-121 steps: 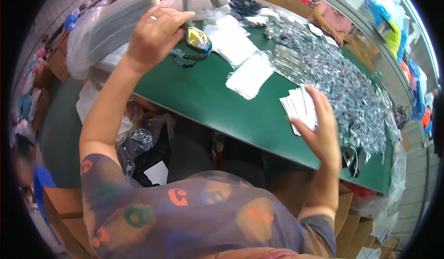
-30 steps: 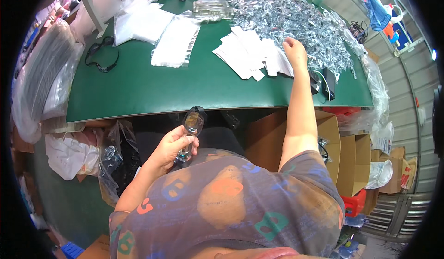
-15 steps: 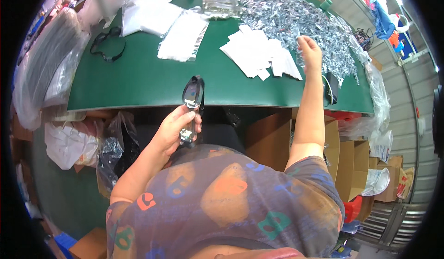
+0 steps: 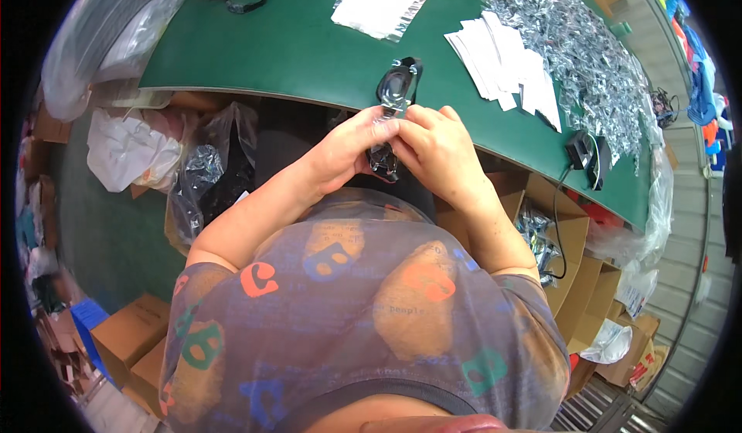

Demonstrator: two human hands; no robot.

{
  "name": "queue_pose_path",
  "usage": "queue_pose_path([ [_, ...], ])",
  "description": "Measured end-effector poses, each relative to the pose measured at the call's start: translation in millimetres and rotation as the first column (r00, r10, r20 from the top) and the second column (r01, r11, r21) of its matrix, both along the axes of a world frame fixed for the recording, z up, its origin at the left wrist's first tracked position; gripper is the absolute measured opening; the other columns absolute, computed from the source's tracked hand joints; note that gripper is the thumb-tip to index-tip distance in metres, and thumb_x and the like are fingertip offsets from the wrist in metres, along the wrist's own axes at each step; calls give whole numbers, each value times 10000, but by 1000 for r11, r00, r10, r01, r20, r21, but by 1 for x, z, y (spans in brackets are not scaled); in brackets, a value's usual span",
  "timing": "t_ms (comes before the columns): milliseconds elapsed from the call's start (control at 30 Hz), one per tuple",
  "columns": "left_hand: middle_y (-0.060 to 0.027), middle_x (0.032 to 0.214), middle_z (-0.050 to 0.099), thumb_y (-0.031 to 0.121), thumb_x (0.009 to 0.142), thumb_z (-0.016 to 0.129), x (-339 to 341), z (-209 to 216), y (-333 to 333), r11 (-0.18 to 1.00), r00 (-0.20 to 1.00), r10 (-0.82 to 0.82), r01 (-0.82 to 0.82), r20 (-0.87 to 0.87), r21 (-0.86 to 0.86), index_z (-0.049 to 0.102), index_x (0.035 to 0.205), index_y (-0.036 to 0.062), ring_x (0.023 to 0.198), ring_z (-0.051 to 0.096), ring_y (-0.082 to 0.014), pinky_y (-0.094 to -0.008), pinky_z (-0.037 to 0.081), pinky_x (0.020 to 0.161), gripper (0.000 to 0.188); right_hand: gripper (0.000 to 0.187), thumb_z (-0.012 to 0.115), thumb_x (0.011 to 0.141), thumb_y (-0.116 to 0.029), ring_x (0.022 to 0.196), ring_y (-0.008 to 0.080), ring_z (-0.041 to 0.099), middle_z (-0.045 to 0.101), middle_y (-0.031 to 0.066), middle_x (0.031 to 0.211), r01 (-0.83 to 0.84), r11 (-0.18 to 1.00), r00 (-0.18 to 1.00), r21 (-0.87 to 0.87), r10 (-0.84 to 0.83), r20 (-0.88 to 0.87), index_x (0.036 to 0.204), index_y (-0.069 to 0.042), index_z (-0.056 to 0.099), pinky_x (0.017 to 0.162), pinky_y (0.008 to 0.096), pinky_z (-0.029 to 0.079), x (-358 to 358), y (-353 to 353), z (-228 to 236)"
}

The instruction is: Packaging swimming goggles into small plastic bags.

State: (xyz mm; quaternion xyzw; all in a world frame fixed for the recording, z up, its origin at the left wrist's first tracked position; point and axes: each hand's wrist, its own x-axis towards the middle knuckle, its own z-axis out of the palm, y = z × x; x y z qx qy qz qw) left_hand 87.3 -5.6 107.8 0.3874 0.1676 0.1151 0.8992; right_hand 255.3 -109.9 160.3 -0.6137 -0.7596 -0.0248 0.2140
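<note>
A pair of goggles (image 4: 396,87) with a black strap and shiny lenses is held upright at the table's near edge. My left hand (image 4: 348,149) is closed around its middle, thumb on the front. My right hand (image 4: 442,151) meets it from the other side, fingers bent and pressed onto the same middle part. The fingers hide the part between the two lenses, and whether my right hand pinches a small piece there cannot be made out. Another black strapped item (image 4: 249,6), similar in look, lies on the green table (image 4: 309,54) at the far left.
White paper sheets (image 4: 491,54) lie right of the goggles, beside a large heap of small shiny packets (image 4: 568,43). White plastic bags (image 4: 382,4) lie farther back. A black adapter (image 4: 578,151) with a cable sits near the right edge. Open cardboard boxes (image 4: 591,298) stand below.
My right hand has come back from the heap of packets to the goggles, joining my left hand. The whole view has shifted, with the table now farther up and to the right.
</note>
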Motion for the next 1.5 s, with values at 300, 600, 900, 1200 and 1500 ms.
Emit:
queue_pose_path([
  [300,-52,1034,646,279,1011,655,-26,-9,-4,998,998,61,-62,-23,-17,460,1481,39,873,664,-146,-316,575,590,562,230,670,989,-199,836,228,687,701,134,948,573,820,794,-19,-560,-238,1134,-37,745,769,320,532,131,13,-14],
  [600,-49,1029,649,265,1019,644,-23,-14,-2,994,995,97,-96,11,-49,477,1461,64,869,660,-142,-306,546,587,513,426,688,936,-467,791,319,703,719,134,837,671,705,705,-231,-703,-95,966,-49,762,745,430,525,187,28,-39],
  [900,-44,1032,652,261,1031,626,-21,-17,-1,995,995,98,-98,5,-34,486,1451,80,894,664,-146,-313,539,590,478,313,723,946,-326,690,157,661,724,91,767,532,783,625,-322,-620,-474,985,-18,765,661,332,503,220,16,-65],
  [1200,-68,1031,661,214,1036,620,-19,-21,1,993,992,116,-116,38,-18,506,1423,52,902,667,-165,-320,553,765,436,341,696,979,-279,866,228,726,771,147,922,710,701,638,-72,-683,-355,1148,12,749,812,352,544,201,-2,-46],
  [1500,-37,1085,659,237,1038,642,-13,-10,-2,979,984,176,-176,11,102,504,1418,91,931,664,-149,-324,551,737,431,169,759,930,-162,643,89,652,719,15,853,43,924,-28,-381,-380,-925,1043,-37,740,534,237,539,44,-7,-7],
])
